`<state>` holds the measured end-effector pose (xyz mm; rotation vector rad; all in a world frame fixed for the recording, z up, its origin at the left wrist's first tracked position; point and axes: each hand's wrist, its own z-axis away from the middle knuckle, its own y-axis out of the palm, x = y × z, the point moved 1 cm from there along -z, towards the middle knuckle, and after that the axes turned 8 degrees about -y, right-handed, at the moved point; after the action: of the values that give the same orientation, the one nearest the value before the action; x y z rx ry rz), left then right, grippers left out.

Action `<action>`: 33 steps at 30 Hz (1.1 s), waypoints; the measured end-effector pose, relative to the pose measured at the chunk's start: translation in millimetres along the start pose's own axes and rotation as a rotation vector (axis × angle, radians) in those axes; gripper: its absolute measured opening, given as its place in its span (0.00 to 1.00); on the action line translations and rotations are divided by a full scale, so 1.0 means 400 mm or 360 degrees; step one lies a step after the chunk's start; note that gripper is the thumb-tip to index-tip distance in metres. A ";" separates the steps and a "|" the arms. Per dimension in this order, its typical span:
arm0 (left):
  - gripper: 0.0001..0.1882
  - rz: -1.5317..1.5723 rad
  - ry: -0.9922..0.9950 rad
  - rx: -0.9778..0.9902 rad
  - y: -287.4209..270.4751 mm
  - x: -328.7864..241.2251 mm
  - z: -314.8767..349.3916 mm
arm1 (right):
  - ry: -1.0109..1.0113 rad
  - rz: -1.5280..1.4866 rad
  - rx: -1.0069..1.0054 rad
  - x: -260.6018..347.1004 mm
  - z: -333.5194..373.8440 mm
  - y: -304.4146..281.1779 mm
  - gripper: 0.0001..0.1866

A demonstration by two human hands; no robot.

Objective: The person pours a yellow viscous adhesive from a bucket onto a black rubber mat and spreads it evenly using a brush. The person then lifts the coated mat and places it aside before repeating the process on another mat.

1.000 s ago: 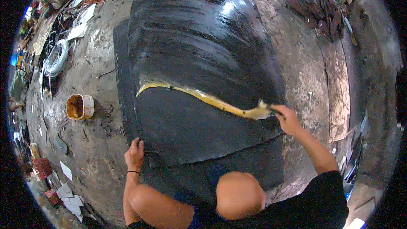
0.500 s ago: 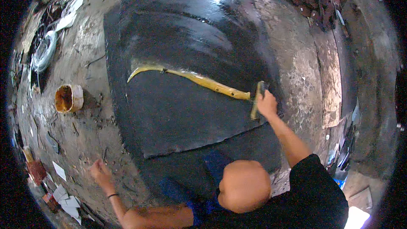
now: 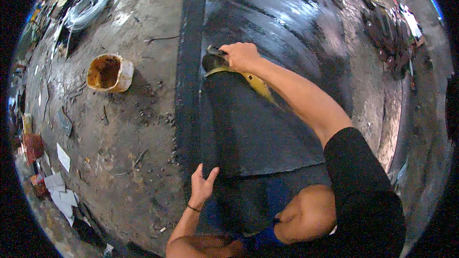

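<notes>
My right hand [image 3: 243,56] is closed round a flat, wide-edged spreader [image 3: 215,61], resting at the left edge of a black sheet [image 3: 267,134]. A yellow, glue-like streak [image 3: 259,86] runs right from the spreader, partly hidden under my right forearm. Beyond the streak the sheet's surface is wet and shiny; on the near side it looks matt. Low on the left, my left hand [image 3: 202,186] has its thumb and fingers apart, over or touching the sheet's near left part; which of the two I cannot tell. It holds nothing that I can see.
An open tub [image 3: 126,75] stained brown inside stands on the dirty floor to the left. Behind it lies a coil of clear tubing [image 3: 88,8]. White scraps [image 3: 61,196] are scattered at the near left. Dark scraps [image 3: 389,33] are piled at the far right.
My right hand has swept the spreader leftward from the right end of the yellow streak to the sheet's left edge. My left hand has come from the floor to the sheet. The view has shifted.
</notes>
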<state>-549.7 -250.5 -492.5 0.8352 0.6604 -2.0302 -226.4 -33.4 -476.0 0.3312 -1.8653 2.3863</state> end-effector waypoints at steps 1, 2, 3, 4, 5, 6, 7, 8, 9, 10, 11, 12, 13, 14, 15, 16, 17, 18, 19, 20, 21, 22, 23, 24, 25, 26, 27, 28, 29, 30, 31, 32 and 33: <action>0.14 0.0008 0.0031 -0.0007 0.002 0.008 0.003 | -0.0217 0.0050 0.0030 0.037 -0.014 0.009 0.15; 0.13 -0.0095 0.0158 -0.0127 0.010 0.009 -0.002 | -0.0429 0.0104 0.0057 0.074 -0.015 0.021 0.17; 0.13 -0.0040 0.0182 -0.0162 0.013 0.016 -0.003 | -0.0642 0.0160 0.0083 0.114 -0.003 0.035 0.18; 0.14 0.0018 0.0217 -0.0205 0.016 0.023 -0.006 | -0.0843 0.0108 0.0154 0.159 0.028 0.066 0.20; 0.14 0.0082 0.0247 -0.0244 0.022 0.039 -0.008 | -0.1042 0.0057 0.0235 0.214 0.086 0.110 0.22; 0.14 0.0034 0.0271 -0.0359 0.014 0.060 -0.005 | -0.1147 0.0137 0.0462 0.303 0.153 0.120 0.23; 0.14 0.0114 0.0096 -0.0336 0.021 0.046 0.001 | -0.1408 -0.0126 0.0344 0.318 0.222 0.170 0.23; 0.14 0.0190 -0.0100 -0.0330 0.020 0.033 0.020 | -0.1451 -0.0305 0.0327 0.346 0.271 0.156 0.23; 0.14 0.0266 -0.0292 -0.0320 0.024 0.029 0.035 | -0.1582 -0.0557 0.0157 0.347 0.277 0.129 0.24; 0.13 0.0388 -0.0279 -0.0373 0.030 0.050 0.040 | -0.1431 -0.0381 -0.0037 0.319 0.239 0.096 0.24; 0.13 0.0487 -0.0281 -0.0356 0.043 0.059 0.042 | -0.1251 -0.0213 -0.0213 0.263 0.176 0.031 0.24; 0.13 0.0584 -0.0282 -0.0315 0.063 0.062 0.041 | -0.1027 -0.0023 -0.0157 0.162 0.097 0.003 0.24; 0.12 0.0678 -0.0284 -0.0272 0.083 0.066 0.040 | -0.0841 0.0312 0.0024 0.076 0.035 -0.007 0.23; 0.12 0.0716 -0.0294 -0.0280 0.081 0.079 0.040 | -0.0817 0.0357 0.0196 0.039 0.016 -0.003 0.23; 0.11 0.0757 -0.0312 -0.0266 0.078 0.092 0.045 | -0.0941 0.0415 0.0236 0.021 0.031 0.005 0.24; 0.11 0.0794 -0.0328 -0.0247 0.074 0.103 0.046 | -0.1060 0.0473 0.0273 0.001 0.050 0.013 0.24; 0.10 0.0828 -0.0460 -0.0160 0.088 0.093 0.043 | -0.1153 0.0519 0.0361 -0.036 0.106 0.034 0.24; 0.10 0.0854 -0.0528 -0.0113 0.091 0.104 0.053 | -0.1136 0.0477 0.0492 -0.053 0.166 0.034 0.25; 0.10 0.0893 -0.0563 -0.0066 0.105 0.109 0.056 | -0.1121 0.0467 0.0606 -0.078 0.234 0.014 0.25; 0.10 0.0973 -0.0553 -0.0033 0.120 0.117 0.056 | -0.1118 0.0443 0.0556 -0.125 0.311 0.019 0.25; 0.10 0.1043 -0.0556 -0.0001 0.131 0.131 0.059 | -0.1111 0.0406 0.0506 -0.172 0.391 0.039 0.25; 0.11 0.1117 -0.0570 0.0049 0.148 0.138 0.060 | -0.1045 0.0344 0.0530 -0.217 0.473 0.050 0.25; 0.09 0.0999 -0.0692 0.0051 0.159 0.120 0.055 | -0.0964 0.0284 0.0558 -0.260 0.564 0.054 0.26; 0.07 0.1073 -0.0650 0.0077 0.162 0.130 0.052 | -0.0844 0.0200 0.0645 -0.288 0.646 0.043 0.27; 0.07 0.1146 -0.0611 0.0105 0.167 0.142 0.051 | -0.0766 0.0168 0.0594 -0.315 0.748 0.045 0.27; 0.08 0.1169 -0.0671 0.0109 0.188 0.142 0.041 | -0.0685 0.0151 0.0545 -0.343 0.864 0.050 0.27; 0.08 0.1209 -0.0693 0.0193 0.216 0.120 0.039 | -0.0618 0.0120 0.0484 -0.367 0.961 0.068 0.28; 0.08 0.1244 -0.0739 0.0277 0.245 0.094 0.052 | -0.0496 0.0070 0.0415 -0.378 1.061 0.094 0.27; 0.07 0.1270 -0.0792 0.0350 0.261 0.078 0.069 | -0.0375 0.0011 0.0341 -0.374 1.150 0.124 0.27; 0.11 0.1259 -0.0826 0.0513 0.279 0.081 0.074 | -0.0262 -0.0018 0.0254 -0.373 1.218 0.138 0.27; 0.12 0.1225 -0.0864 0.0560 0.302 0.086 0.073 | -0.0016 -0.0232 0.0306 -0.379 1.279 0.153 0.26; 0.13 0.1194 -0.0885 0.0610 0.331 0.082 0.060 | 0.0226 -0.0435 0.0340 -0.388 1.326 0.162 0.26; 0.14 0.1160 -0.0888 0.0635 0.349 0.080 0.048 | 0.0439 -0.0649 0.0355 -0.375 1.328 0.152 0.25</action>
<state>-452.8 -352.6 -525.1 0.5588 -0.3412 -1.5970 -33.5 -553.5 -446.4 0.3401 -1.2770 2.2223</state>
